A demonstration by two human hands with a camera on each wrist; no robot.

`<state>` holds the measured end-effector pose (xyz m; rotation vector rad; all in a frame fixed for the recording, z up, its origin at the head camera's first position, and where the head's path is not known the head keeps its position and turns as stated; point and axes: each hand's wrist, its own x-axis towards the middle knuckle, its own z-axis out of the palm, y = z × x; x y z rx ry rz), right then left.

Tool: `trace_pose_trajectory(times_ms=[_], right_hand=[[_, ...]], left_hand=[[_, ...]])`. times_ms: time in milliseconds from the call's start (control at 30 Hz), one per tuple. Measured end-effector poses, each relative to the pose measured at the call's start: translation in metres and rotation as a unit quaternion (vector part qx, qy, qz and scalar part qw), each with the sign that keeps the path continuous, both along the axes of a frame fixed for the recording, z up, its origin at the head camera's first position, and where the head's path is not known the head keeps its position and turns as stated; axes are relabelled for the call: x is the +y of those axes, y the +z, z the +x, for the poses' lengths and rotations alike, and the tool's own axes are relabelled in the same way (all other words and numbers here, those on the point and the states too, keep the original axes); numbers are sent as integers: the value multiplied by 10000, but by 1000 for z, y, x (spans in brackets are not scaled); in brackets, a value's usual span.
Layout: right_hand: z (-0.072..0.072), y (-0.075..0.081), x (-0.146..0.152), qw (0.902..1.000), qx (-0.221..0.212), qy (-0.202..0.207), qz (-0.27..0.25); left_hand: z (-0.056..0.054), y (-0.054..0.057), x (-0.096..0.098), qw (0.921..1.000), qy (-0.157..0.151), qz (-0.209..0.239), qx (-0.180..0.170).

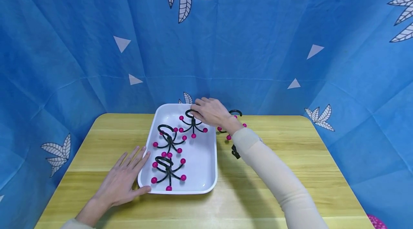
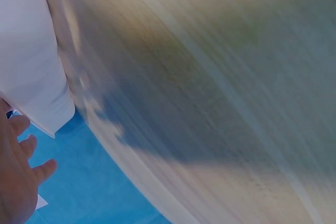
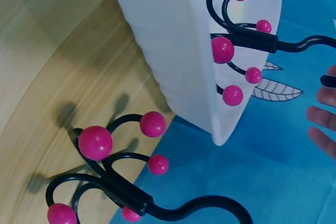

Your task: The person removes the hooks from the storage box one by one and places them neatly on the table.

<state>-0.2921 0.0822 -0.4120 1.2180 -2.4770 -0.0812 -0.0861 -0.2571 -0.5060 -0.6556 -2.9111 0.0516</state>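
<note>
My right hand [image 1: 211,112] holds the hooked handle of a black claw massager [image 1: 193,125] with pink ball tips, over the far end of a white tray [image 1: 198,171]. In the right wrist view that massager [image 3: 247,40] shows beside the tray wall, and the right fingers [image 3: 323,116] are partly cut off. Two similar massagers, one in the middle [image 1: 170,140] and one nearer [image 1: 169,170], stand handle up along the tray's left side. My left hand [image 1: 120,182] has its fingers spread straight at the tray's left rim, thumb by the near corner.
Right of the tray another claw massager [image 3: 123,187] is on the wooden table [image 1: 300,157], partly hidden behind my right arm in the head view. A small black piece [image 1: 236,152] shows beside my sleeve. A blue curtain [image 1: 251,42] hangs behind the table.
</note>
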Motion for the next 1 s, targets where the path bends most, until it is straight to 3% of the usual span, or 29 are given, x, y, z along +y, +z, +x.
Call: trace_pose_trajectory(times_ms=[500, 833, 1000], right_hand=[[16, 25, 27, 9970, 246, 207, -709], [37, 40, 55, 9943, 384, 296, -955], [48, 46, 69, 9934, 492, 370, -969]], left_hand=[[1, 1, -1, 9998, -37, 19, 177], [0, 3, 1, 9999, 74, -39, -142], [0, 3, 1, 10000, 50, -25, -71]])
